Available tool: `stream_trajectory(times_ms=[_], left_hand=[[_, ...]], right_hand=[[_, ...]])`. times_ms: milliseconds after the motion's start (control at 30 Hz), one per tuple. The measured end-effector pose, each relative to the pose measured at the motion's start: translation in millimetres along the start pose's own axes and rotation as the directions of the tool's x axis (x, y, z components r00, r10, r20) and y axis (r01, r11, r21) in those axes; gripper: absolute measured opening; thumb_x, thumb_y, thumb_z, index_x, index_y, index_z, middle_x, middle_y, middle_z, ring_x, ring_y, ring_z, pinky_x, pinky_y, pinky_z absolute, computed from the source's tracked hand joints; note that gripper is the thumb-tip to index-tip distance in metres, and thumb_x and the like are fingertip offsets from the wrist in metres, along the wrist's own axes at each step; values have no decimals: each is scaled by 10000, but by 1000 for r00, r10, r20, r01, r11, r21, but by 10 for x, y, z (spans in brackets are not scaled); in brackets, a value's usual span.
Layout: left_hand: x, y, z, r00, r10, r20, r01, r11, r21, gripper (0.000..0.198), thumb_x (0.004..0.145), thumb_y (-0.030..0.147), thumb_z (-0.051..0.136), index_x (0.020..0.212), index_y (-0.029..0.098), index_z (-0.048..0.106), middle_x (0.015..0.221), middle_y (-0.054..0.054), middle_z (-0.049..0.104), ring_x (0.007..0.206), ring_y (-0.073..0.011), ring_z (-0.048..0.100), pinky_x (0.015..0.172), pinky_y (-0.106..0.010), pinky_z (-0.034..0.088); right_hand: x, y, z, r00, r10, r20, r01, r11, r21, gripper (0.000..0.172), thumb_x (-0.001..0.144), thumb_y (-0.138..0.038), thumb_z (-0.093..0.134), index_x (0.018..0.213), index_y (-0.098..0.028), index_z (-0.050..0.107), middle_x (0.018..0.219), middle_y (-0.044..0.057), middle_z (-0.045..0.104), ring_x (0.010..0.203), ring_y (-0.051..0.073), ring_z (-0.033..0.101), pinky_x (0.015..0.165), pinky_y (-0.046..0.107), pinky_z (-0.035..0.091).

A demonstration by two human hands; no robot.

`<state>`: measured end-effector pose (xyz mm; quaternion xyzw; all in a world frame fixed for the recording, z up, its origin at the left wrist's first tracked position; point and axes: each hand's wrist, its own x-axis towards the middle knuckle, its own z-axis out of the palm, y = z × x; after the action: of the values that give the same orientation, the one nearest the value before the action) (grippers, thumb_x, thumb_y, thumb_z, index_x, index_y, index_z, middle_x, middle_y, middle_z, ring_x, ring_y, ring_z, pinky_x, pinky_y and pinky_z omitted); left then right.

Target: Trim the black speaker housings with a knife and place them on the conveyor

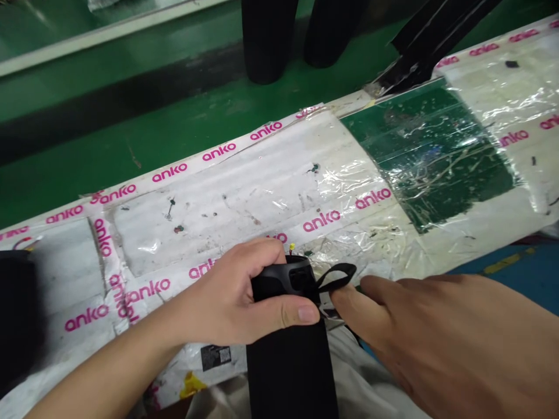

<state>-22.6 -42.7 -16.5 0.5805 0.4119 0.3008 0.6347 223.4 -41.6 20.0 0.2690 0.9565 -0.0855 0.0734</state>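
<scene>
Black fabric pouch (292,366), clasped by the left hand (222,291), fingers and thumb wrapped round its hard collar (293,273), over the plastic-wrapped tabletop (244,198); right hand (437,331) beside it, thumb at the thin strap loop (338,274), pinch unclear. Risk: loop slipping free if grip loosens.

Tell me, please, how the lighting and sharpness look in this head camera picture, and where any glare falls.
In the head view, the light is bright and fairly even, glare streaks across the plastic film, the left hand, right hand and black pouch show no obvious motion blur, and a dark band, possibly shadow, crosses the green floor.
</scene>
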Motion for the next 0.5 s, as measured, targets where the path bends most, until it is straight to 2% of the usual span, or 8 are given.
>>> stream_trajectory(times_ms=[67, 133, 267, 400, 500], left_hand=[[1, 3, 2, 1000, -11, 2, 11, 1000, -12, 381, 891, 290, 808, 742, 206, 468, 688, 79, 432, 590, -93, 393, 580, -239, 328], [1, 6, 0, 1000, -21, 2, 21, 1000, -14, 394, 901, 319, 806, 741, 208, 463, 674, 82, 420, 564, -89, 372, 556, -241, 313], [-4, 9, -6, 1000, -24, 6, 24, 1000, -1, 386, 898, 291, 811, 744, 203, 468, 692, 84, 423, 561, -79, 369, 561, -238, 316], [-5, 23, -7, 999, -37, 7, 37, 999, 12, 380, 890, 272, 813, 747, 202, 468, 706, 82, 435, 573, -78, 382, 575, -238, 324], [2, 36, -10, 999, -45, 9, 44, 998, 37, 387, 909, 316, 799, 750, 207, 464, 702, 77, 424, 590, -93, 391, 579, -244, 328]], right_hand=[[-14, -24, 39, 995, 92, 32, -94, 992, 87, 224, 764, -253, 688, 968, -299, 608, 579, 9, 561, 425, 218, 449, 445, 369, 160], [-31, -55, 93, 978, 200, 54, -206, 969, 138, 239, 863, -352, 669, 1098, -316, 650, 628, 33, 612, 496, 249, 519, 451, 366, 259], [-47, -82, 184, 965, 261, 34, -263, 949, 173, 319, 895, -409, 657, 1204, -326, 666, 678, 57, 647, 565, 285, 583, 469, 375, 342], [-82, -57, 185, 966, 259, 8, -256, 950, 180, 310, 869, -357, 665, 1178, -327, 662, 674, 51, 638, 547, 280, 566, 470, 378, 322], [-92, -50, 121, 989, 146, -26, -142, 983, 118, 338, 735, -211, 660, 1057, -315, 635, 618, 21, 577, 457, 248, 472, 456, 383, 196]])
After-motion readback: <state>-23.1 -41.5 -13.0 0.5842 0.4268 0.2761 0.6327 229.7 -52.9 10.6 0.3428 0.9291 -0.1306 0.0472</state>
